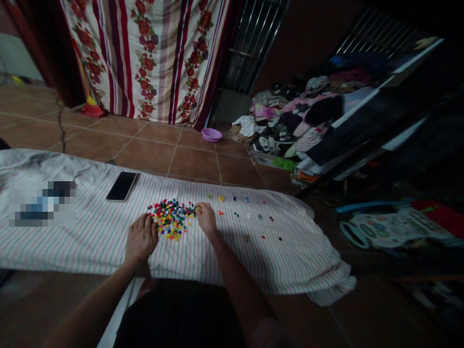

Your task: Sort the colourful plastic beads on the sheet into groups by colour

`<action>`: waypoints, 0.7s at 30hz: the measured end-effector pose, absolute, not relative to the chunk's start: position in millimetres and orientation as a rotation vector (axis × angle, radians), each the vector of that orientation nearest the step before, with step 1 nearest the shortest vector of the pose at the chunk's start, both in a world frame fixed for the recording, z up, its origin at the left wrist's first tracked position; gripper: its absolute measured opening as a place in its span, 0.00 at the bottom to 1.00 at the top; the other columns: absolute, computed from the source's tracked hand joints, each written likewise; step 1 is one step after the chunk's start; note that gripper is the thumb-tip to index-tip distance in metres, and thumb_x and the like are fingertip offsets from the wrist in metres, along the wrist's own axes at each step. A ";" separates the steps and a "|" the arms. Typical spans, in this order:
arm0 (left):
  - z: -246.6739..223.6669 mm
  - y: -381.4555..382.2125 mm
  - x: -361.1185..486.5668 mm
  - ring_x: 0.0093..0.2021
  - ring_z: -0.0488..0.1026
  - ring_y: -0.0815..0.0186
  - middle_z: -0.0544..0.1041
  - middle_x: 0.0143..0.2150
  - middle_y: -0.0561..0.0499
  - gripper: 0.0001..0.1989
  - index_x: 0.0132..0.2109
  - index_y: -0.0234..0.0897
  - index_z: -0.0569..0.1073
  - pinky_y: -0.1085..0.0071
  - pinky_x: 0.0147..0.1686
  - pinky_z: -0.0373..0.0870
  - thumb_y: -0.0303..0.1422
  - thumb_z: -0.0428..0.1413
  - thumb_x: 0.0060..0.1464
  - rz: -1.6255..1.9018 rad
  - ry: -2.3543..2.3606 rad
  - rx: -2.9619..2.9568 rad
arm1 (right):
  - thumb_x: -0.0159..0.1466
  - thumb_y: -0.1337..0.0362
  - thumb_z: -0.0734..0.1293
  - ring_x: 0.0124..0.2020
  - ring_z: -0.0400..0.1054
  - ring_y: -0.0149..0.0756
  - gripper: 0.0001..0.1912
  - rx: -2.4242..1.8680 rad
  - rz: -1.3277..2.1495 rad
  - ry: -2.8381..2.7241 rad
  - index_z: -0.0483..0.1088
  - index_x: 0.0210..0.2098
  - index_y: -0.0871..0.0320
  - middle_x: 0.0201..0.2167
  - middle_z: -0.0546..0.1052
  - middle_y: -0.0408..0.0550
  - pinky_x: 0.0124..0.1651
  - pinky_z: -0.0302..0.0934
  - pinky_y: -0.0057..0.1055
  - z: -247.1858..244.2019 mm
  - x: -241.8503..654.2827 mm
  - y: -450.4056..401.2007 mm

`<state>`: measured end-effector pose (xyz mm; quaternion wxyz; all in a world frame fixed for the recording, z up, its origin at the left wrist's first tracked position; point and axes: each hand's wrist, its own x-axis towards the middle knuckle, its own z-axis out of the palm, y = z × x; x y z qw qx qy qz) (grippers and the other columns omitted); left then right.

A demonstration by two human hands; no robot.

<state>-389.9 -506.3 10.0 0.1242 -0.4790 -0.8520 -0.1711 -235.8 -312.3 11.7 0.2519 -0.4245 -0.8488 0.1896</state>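
A heap of small, many-coloured pieces (169,218) lies on a striped cloth (195,256); they are too small for me to tell their exact kind. My left hand (142,236) rests flat at the heap's left edge, fingers stretched out and touching the nearest pieces. At the heap's right edge, my right hand (207,220) pinches a small yellow-green piece (198,208) between thumb and fingertips. Further right, small groups sorted by colour sit apart, among them yellow pieces (221,198), orange pieces (221,212), a red piece (263,237) and tan pieces (246,238).
A phone (122,186) lies on the cloth left of the heap, with a blurred-out patch (42,203) beyond it. On the tiled floor are a purple basin (211,135) and a red dustpan (93,110). Piled clothes (290,113) fill the back right, beside a floral curtain (148,58).
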 end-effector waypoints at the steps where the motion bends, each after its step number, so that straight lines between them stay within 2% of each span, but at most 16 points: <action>1: 9.9 -506.3 -390.0 0.51 0.69 0.53 0.71 0.55 0.37 0.16 0.48 0.32 0.69 0.58 0.48 0.63 0.36 0.42 0.62 -0.495 -2.484 -1.395 | 0.62 0.71 0.64 0.39 0.69 0.33 0.10 -1.165 0.510 -2.316 0.74 0.40 0.53 0.38 0.73 0.46 0.44 0.60 0.26 12.8 -236.1 -310.3; 10: 12.7 -507.6 -389.1 0.52 0.69 0.54 0.71 0.55 0.39 0.17 0.50 0.31 0.68 0.59 0.48 0.63 0.35 0.42 0.62 -0.466 -2.504 -1.407 | 0.65 0.72 0.62 0.45 0.68 0.35 0.12 -1.285 0.512 -2.391 0.72 0.45 0.54 0.43 0.74 0.48 0.46 0.59 0.27 22.9 -242.0 -302.2; 21: 15.8 -507.0 -387.9 0.52 0.69 0.54 0.71 0.56 0.40 0.16 0.50 0.32 0.68 0.59 0.47 0.63 0.35 0.42 0.62 -0.442 -2.523 -1.385 | 0.64 0.74 0.60 0.46 0.67 0.34 0.14 -1.248 0.501 -2.266 0.72 0.45 0.54 0.43 0.74 0.47 0.49 0.59 0.28 10.9 -242.2 -305.1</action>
